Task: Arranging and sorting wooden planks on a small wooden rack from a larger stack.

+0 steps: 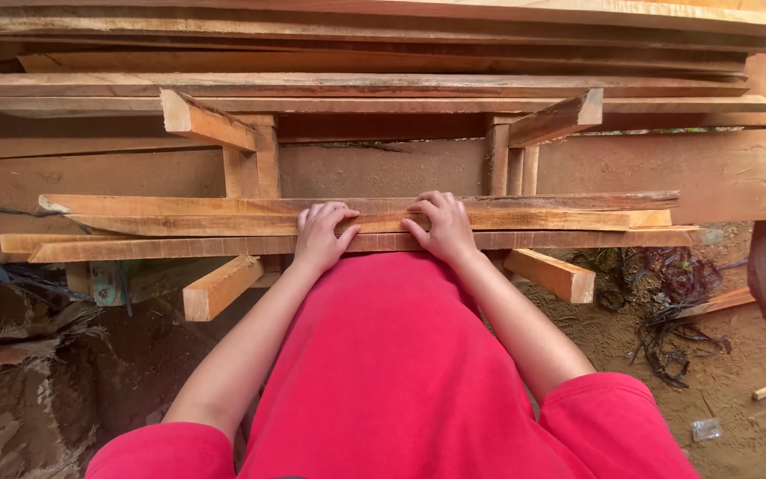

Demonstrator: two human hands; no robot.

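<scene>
Left hand (319, 234) and right hand (441, 226): palms down, side by side, fingers curled forward, thumbs angled inward. Both forearms bare, extended ahead, converging from red-sleeved shoulders.

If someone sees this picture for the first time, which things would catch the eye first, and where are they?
First the bright red shirt filling the lower middle, with two bare arms reaching forward from it. Next, the left hand and right hand resting side by side, fingers curled, on a bundle of long thin wooden strips lying across two wooden supports. Behind them, stacked planks cover the top of the view, and dirt ground lies at lower right.
</scene>
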